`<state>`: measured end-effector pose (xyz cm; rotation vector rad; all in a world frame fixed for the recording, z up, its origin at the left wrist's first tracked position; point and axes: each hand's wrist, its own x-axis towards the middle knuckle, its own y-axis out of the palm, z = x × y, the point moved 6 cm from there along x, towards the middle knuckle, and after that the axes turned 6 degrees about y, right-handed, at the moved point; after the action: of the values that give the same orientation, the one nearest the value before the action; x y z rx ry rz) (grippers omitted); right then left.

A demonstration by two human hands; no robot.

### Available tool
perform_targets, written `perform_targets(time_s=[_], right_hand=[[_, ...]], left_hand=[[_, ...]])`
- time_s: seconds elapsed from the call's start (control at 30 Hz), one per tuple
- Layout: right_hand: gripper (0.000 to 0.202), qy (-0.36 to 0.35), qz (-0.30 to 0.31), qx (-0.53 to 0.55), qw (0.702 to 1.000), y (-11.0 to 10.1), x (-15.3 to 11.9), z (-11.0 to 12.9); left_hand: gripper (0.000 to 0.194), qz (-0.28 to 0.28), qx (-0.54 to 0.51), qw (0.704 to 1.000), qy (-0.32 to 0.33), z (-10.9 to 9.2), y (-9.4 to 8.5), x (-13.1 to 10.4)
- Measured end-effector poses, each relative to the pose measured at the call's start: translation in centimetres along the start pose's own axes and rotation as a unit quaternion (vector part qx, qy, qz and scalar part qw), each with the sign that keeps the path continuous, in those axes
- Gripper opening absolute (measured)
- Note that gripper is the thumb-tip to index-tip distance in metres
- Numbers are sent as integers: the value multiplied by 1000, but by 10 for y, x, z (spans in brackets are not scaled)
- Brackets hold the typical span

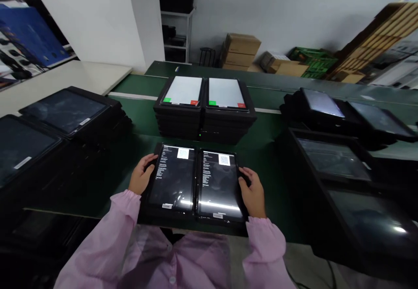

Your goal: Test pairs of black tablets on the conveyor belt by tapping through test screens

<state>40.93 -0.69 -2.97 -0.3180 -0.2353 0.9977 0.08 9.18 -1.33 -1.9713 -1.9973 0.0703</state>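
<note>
In front of my body lies a black tray (146, 214) on the green bench. Side by side in it rest a left tablet (174, 184) and a right tablet (219, 199). Both screens are lit, with white text on black and a QR code near the top. My left hand (141, 175) is closed around the tray's left side, thumb on top. On the opposite side, my right hand (254, 193) grips the tray's edge, its fingertips partly hidden. Just beyond stands a stack of black trays (202, 123), topped by two tablets with white screens and green and red corner boxes.
Stacked trays with dark tablets (65, 110) stand at the left. To the right are more trays with tablets (336, 160). Across the green bench (140, 88), cardboard boxes (241, 49) and a green crate (313, 60) sit near the wall.
</note>
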Motion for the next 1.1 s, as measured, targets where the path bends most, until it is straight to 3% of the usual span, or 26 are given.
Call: perform_targets(time_s=[0.4,0.7,0.9,1.1], right_hand=[[50,46,1,-43,998,-1,-8,-2],[57,50,11,-70,996,-1,-6,-4],[52,19,0,-60,998,1,-4,-1],[45,-1,-2,-23,1000,4,0,-6]], left_hand=[[41,19,40,999,26,-2,0,-12],[56,36,150,988,32,-9,2,-12],[29,27,201,979,33,-10,1,12],[26,-10,199,979,44,-3,6,44]])
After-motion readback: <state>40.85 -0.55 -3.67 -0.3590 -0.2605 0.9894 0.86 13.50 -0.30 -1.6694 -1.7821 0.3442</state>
